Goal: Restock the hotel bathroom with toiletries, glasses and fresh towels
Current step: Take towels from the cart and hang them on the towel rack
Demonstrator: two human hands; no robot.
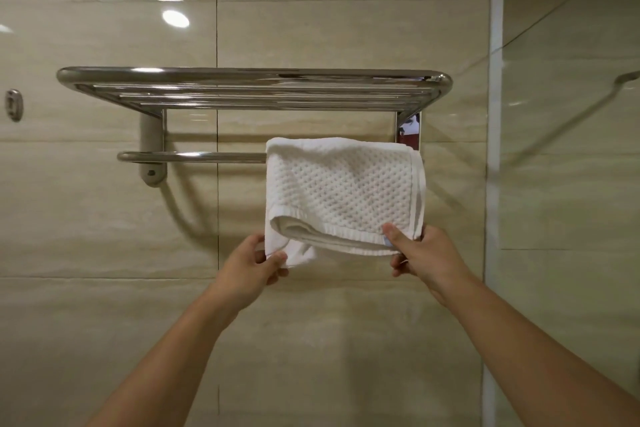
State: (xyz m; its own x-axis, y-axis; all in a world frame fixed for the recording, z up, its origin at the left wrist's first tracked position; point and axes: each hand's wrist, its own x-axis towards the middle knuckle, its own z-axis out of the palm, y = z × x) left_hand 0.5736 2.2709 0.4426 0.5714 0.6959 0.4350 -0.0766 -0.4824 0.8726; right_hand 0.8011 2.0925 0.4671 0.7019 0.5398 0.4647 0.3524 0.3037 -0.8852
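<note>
A white waffle-textured towel (341,191) hangs folded over the right half of the lower bar (194,157) of a chrome towel rack (252,83) fixed to the beige tiled wall. My left hand (254,263) pinches the towel's bottom left corner between thumb and fingers. My right hand (420,253) grips the bottom right corner, thumb on the front hem. The back layer of the towel droops lower at the left.
The rack's upper shelf of several chrome rods holds nothing. A glass shower partition (568,149) with a white frame strip (495,114) stands at the right. A small metal wall hook (14,105) sits at the far left.
</note>
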